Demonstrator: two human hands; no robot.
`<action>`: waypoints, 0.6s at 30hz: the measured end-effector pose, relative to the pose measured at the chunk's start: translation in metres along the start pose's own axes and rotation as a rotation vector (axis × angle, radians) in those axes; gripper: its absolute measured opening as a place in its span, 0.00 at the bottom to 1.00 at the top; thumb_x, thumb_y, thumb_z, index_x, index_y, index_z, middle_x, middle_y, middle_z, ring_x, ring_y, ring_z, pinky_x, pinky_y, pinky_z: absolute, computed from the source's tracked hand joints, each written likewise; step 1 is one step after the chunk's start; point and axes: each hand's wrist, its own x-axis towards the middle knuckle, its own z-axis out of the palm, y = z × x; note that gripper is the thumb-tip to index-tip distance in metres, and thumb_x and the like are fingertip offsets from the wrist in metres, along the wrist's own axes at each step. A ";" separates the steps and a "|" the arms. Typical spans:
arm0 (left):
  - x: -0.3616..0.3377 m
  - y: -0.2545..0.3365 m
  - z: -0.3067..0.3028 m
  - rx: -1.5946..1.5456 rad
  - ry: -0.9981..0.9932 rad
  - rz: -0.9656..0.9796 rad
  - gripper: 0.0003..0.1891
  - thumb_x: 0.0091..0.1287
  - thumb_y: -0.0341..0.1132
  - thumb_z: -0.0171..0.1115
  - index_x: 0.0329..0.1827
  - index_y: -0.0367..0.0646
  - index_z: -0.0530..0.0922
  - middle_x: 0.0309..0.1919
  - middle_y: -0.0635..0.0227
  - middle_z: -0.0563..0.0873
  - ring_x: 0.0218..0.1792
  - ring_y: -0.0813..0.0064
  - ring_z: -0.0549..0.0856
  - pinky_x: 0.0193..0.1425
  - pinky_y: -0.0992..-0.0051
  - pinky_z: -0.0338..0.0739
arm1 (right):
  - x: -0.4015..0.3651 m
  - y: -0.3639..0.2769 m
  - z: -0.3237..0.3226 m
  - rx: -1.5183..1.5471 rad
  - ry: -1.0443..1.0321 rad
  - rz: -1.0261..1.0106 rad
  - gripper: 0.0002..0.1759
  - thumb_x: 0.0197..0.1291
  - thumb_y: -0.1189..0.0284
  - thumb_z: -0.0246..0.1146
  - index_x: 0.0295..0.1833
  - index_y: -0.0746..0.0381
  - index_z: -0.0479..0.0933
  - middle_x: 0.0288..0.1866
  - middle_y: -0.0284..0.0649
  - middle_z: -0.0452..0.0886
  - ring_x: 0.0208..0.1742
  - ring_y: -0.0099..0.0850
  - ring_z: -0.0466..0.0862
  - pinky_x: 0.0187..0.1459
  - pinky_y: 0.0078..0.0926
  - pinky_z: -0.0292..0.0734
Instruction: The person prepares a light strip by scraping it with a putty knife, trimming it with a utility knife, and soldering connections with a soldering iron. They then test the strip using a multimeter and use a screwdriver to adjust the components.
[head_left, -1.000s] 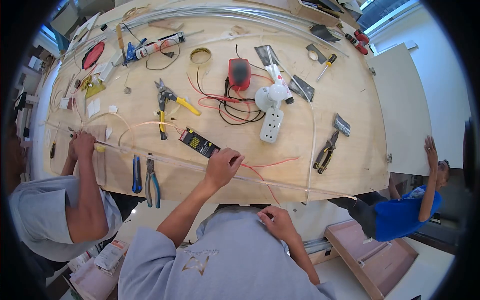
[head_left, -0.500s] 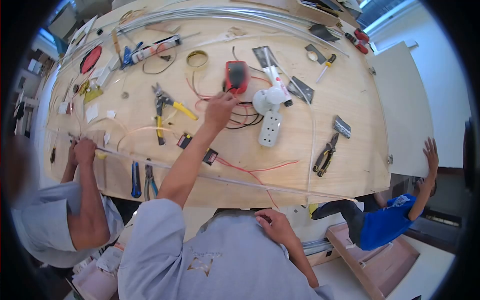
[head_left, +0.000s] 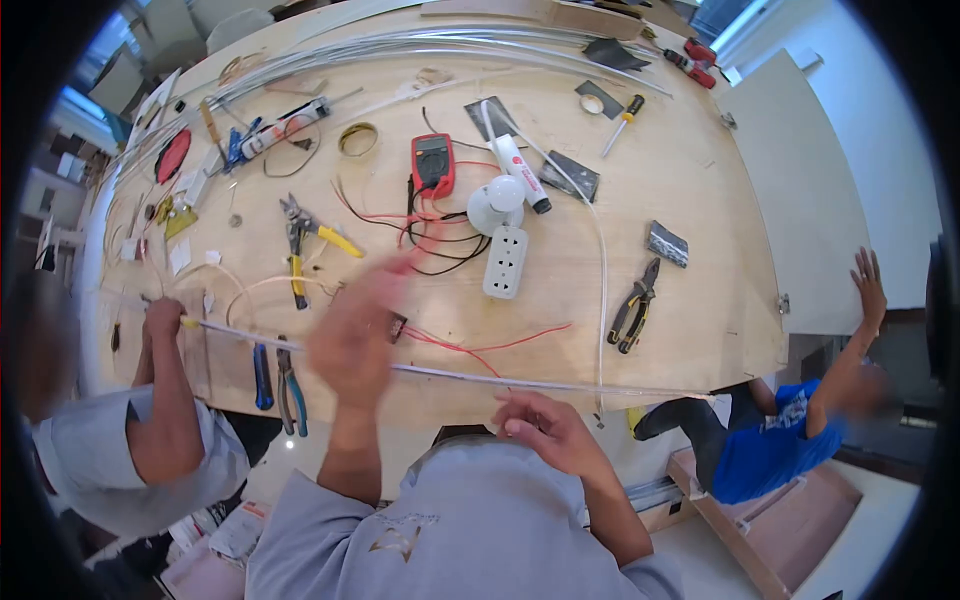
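My left hand, smeared by motion, is above the front of the table; its fingers do not show clearly. Partly behind it is a small black box with red wires. My right hand is at the front edge, fingers loosely bent and thumb apart, with nothing visible in it. A long thin pale strip runs along the edge between my hands. Farther back lie a red multimeter with red and black leads, a white socket strip and a bulb in a round holder.
At the left, a co-worker's hands are at the strip's end. Yellow-handled snips, pliers, blue-handled pliers and a screwdriver lie about. A person in blue touches a white panel at right.
My left hand has pulled back from the multimeter leads towards me. My right hand has risen from my body to the table's edge. The view has shifted slightly.
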 end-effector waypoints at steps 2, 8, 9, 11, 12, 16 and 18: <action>-0.024 0.018 0.024 0.051 -0.305 0.163 0.11 0.62 0.22 0.67 0.47 0.37 0.87 0.49 0.52 0.90 0.47 0.55 0.91 0.49 0.67 0.86 | 0.010 -0.002 -0.007 0.084 -0.027 0.001 0.25 0.75 0.69 0.62 0.72 0.66 0.71 0.49 0.39 0.86 0.47 0.26 0.86 0.50 0.25 0.81; -0.119 0.068 0.078 0.025 -0.344 0.210 0.14 0.59 0.26 0.72 0.49 0.37 0.88 0.53 0.56 0.88 0.51 0.60 0.89 0.52 0.67 0.87 | 0.016 0.020 -0.059 1.014 -0.222 0.146 0.23 0.78 0.62 0.57 0.68 0.66 0.72 0.46 0.39 0.85 0.41 0.27 0.86 0.44 0.24 0.83; -0.128 0.072 0.088 0.056 -0.327 0.273 0.14 0.59 0.27 0.73 0.49 0.35 0.87 0.54 0.56 0.88 0.53 0.61 0.90 0.55 0.67 0.87 | 0.018 0.027 -0.071 0.967 -0.217 0.157 0.20 0.78 0.62 0.57 0.65 0.66 0.73 0.45 0.39 0.85 0.40 0.26 0.86 0.42 0.23 0.83; -0.140 0.084 0.095 0.127 -0.336 0.257 0.14 0.58 0.25 0.74 0.49 0.35 0.87 0.53 0.55 0.89 0.52 0.58 0.90 0.55 0.65 0.87 | 0.018 0.028 -0.087 0.881 -0.248 0.166 0.16 0.78 0.64 0.57 0.59 0.66 0.75 0.43 0.38 0.84 0.38 0.25 0.85 0.40 0.21 0.82; -0.145 0.089 0.098 0.147 -0.344 0.251 0.15 0.58 0.24 0.75 0.49 0.34 0.87 0.52 0.55 0.89 0.51 0.57 0.90 0.56 0.64 0.87 | 0.020 0.019 -0.093 0.833 -0.285 0.164 0.14 0.78 0.65 0.57 0.56 0.66 0.76 0.42 0.37 0.84 0.37 0.23 0.84 0.39 0.20 0.81; -0.166 0.089 0.097 0.161 -0.462 0.037 0.15 0.61 0.25 0.73 0.51 0.37 0.86 0.55 0.56 0.88 0.55 0.57 0.89 0.62 0.63 0.84 | 0.009 -0.005 -0.123 -0.050 -0.312 0.022 0.08 0.75 0.72 0.60 0.52 0.65 0.76 0.38 0.34 0.83 0.35 0.19 0.81 0.36 0.18 0.78; -0.159 0.078 0.082 0.156 -0.584 -0.172 0.15 0.62 0.26 0.72 0.52 0.39 0.85 0.55 0.57 0.88 0.56 0.59 0.88 0.65 0.63 0.81 | 0.011 -0.004 -0.127 -0.177 -0.273 0.021 0.06 0.73 0.76 0.62 0.51 0.65 0.76 0.37 0.33 0.82 0.33 0.17 0.79 0.35 0.18 0.76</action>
